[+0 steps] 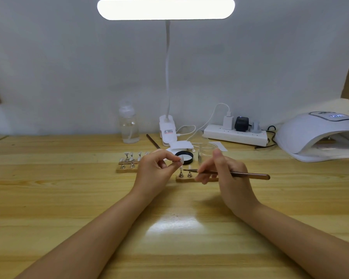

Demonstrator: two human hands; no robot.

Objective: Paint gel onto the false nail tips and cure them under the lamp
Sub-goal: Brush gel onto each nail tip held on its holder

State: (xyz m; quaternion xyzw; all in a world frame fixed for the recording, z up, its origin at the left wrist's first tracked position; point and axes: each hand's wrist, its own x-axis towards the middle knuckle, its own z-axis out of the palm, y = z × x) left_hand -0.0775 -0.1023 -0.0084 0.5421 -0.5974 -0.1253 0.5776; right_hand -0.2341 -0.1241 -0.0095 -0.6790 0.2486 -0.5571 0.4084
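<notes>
both bare forearms lie on the pale wooden table (69,188). at two o'clock sits the white domed curing lamp (318,135). the right hand (224,170) grips a slim brown brush (240,174), tip pointing to nine o'clock. the left hand (157,168) pinches a small false nail tip on its stand (180,159) above the wooden holder strip (186,179).

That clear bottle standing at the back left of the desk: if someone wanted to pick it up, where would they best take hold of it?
Probably round the straight body of the bottle, below the narrower cap. It stands upright with open desk in front and to its left, so a hand coming from the front left could wrap it sideways. The desk lamp base and a spare brush crowd its right side.
</notes>
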